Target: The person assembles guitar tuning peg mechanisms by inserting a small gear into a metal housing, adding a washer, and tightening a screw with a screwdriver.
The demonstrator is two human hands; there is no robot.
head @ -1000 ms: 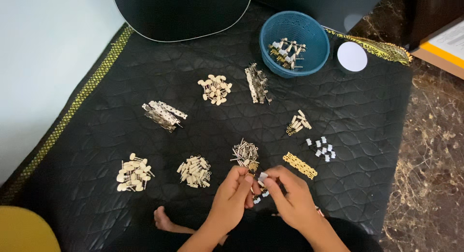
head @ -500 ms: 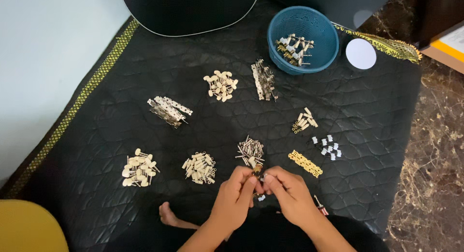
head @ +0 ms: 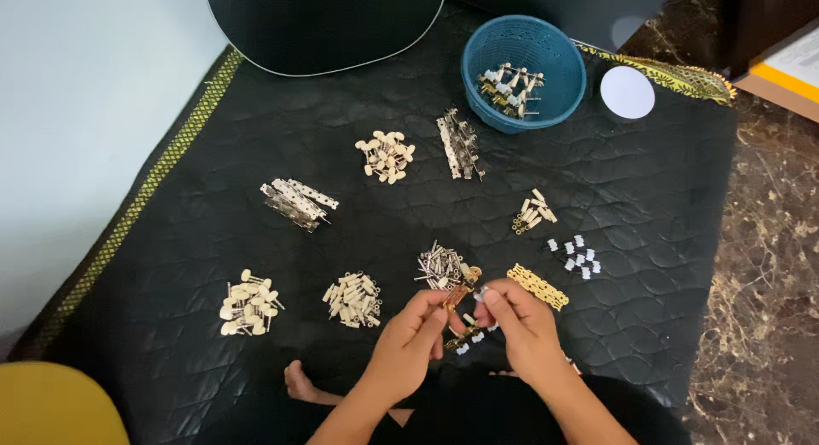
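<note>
Two hands meet low in the middle of the black quilted mat (head: 256,155), working on one small part. The left hand (head: 408,338) has its grip closed on a small gold-coloured strip (head: 455,296), pinched between thumb and fingertips so that it sticks up toward the right hand (head: 520,325). The right hand's grip is closed too, its fingertips pinching a tiny white piece (head: 480,293) just beside the top of the strip; whether the two parts touch cannot be told. Directly above the hands lies a heap of silver pins (head: 439,266), and just right of them a gold perforated plate (head: 537,286). A few white bits (head: 467,343) lie on the mat under the hands. Farther up stands a blue basket (head: 559,87) with assembled pieces inside.
</note>
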